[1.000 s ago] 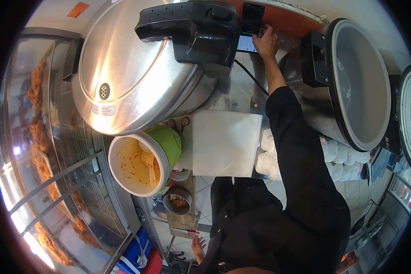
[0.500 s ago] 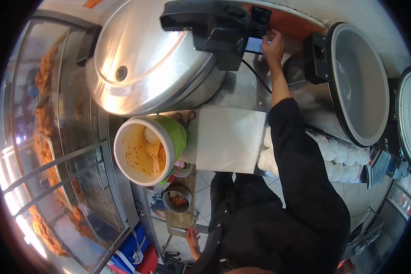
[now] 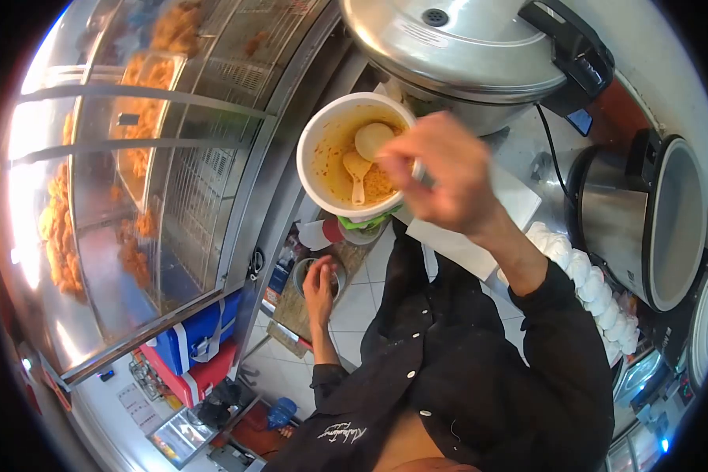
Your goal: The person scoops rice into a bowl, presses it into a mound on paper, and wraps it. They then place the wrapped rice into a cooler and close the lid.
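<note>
My right hand (image 3: 444, 177), smeared by motion, hangs over the right rim of a white bucket (image 3: 313, 130) with orange-yellow residue inside. I cannot make out whether its fingers hold anything. In the bucket lie a pale rice paddle (image 3: 357, 173) and a round whitish scoop or cup (image 3: 375, 141). My left hand (image 3: 318, 291), its fingers loosely stretched, is over a metal bowl (image 3: 300, 277) and partly hides it. The bowl stands on a wooden board (image 3: 282, 312). A knife-like blade with a red handle (image 3: 304, 344) lies by my left wrist.
A large closed steel cooker (image 3: 464, 59) stands behind the bucket, and an open cooker (image 3: 621, 208) is on the right. White paper sheets (image 3: 519, 200) and wrapped white bundles (image 3: 586, 287) lie between. A glass cabinet (image 3: 212, 197) with fried food fills the left. A phone (image 3: 580, 121) lies at the back.
My right hand has left the phone and come back over the bucket. My left hand has moved forward to the metal bowl. The whole view has turned left.
</note>
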`<state>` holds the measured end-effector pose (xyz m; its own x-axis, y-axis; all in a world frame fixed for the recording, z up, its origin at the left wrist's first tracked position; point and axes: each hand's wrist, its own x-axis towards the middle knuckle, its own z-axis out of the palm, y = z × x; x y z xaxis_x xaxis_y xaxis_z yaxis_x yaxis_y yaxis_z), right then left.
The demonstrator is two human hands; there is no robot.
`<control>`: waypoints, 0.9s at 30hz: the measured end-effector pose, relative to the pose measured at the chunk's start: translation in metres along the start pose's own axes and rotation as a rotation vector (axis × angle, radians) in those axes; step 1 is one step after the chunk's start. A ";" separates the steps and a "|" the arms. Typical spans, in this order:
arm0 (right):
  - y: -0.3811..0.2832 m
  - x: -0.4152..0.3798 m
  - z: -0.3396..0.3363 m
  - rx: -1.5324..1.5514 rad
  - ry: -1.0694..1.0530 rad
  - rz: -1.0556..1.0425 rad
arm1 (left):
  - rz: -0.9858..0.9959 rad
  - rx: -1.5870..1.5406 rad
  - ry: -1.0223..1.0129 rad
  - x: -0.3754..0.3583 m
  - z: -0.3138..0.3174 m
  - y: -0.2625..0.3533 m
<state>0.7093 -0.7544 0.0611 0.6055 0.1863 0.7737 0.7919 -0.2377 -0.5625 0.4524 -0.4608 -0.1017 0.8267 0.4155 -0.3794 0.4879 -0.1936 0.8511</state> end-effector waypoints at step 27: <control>0.054 -0.005 0.105 -0.719 -0.965 0.028 | 0.495 -0.209 -0.134 0.114 -0.055 0.128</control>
<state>0.7580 -0.6679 -0.0038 0.6743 0.7365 0.0540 0.7385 -0.6726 -0.0468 0.5938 -0.3890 -0.0164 0.9783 0.2001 0.0530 -0.0226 -0.1509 0.9883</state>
